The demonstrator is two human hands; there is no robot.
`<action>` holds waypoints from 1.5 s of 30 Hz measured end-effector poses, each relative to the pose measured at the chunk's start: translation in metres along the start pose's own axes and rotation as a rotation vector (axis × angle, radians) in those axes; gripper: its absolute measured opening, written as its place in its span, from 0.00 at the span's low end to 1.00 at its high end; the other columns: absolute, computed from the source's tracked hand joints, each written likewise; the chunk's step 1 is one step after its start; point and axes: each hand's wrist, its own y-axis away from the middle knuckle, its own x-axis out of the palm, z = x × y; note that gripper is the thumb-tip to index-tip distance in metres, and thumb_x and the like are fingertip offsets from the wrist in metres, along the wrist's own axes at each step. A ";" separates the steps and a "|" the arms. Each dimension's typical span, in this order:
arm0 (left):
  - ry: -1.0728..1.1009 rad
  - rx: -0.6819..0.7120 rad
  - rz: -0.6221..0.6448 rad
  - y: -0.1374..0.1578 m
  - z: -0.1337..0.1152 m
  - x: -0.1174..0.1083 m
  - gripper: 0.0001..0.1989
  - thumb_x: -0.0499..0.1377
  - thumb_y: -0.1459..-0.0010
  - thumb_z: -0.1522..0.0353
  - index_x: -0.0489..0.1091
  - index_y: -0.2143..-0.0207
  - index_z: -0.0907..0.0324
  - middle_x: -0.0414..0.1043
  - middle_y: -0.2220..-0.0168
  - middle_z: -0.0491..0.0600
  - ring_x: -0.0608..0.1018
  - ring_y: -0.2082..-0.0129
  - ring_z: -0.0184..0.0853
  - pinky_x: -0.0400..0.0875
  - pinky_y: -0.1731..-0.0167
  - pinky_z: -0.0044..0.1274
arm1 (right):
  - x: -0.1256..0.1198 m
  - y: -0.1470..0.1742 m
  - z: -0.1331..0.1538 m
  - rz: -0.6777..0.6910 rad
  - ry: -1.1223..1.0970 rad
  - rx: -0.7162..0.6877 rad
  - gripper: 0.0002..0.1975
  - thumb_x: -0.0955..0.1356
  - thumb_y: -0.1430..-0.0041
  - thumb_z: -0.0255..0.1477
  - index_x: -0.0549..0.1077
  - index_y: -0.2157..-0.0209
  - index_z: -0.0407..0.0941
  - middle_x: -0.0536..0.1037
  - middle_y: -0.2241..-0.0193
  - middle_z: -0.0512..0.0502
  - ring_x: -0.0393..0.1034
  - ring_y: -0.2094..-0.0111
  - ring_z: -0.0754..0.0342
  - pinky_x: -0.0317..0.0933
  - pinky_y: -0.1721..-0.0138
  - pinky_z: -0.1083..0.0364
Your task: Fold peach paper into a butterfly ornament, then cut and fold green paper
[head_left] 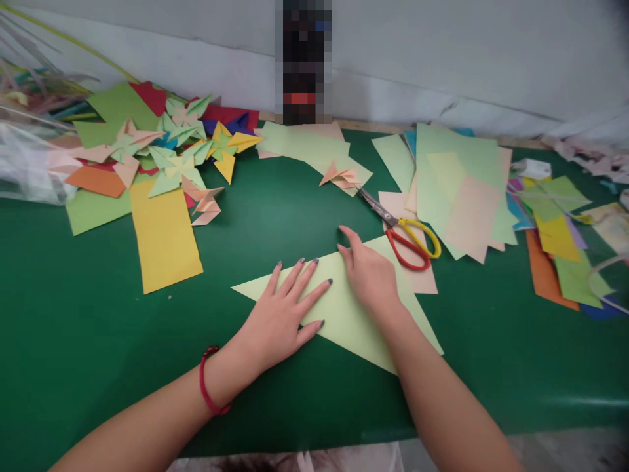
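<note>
A pale green sheet of paper (354,318), folded on a slant with its far edge as the crease, lies in front of me. My left hand (287,314) rests flat on it, fingers spread, near the left point. At the far edge is my right hand (371,269), its index finger and thumb stretched out and apart, the other fingers curled and partly hidden. I see nothing held in either hand. Scissors (396,224) with one red and one yellow handle lie just beyond my right hand, partly over a peach sheet (425,278).
Folded paper pieces (181,160) in several colours pile up at the back left, beside a yellow sheet (166,239). Pale green and peach sheets (455,190) lie at the back right, with coloured scraps (557,236) farther right. A wall borders the green table (98,314).
</note>
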 end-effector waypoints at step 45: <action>-0.073 -0.443 -0.158 0.018 0.027 -0.005 0.33 0.47 0.39 0.53 0.47 0.36 0.56 0.35 0.33 0.58 0.41 0.34 0.48 0.37 0.40 0.48 | 0.025 0.008 -0.002 -0.293 0.071 -0.025 0.20 0.54 0.35 0.35 0.70 0.52 0.43 0.74 0.78 0.45 0.64 0.77 0.54 0.42 0.76 0.56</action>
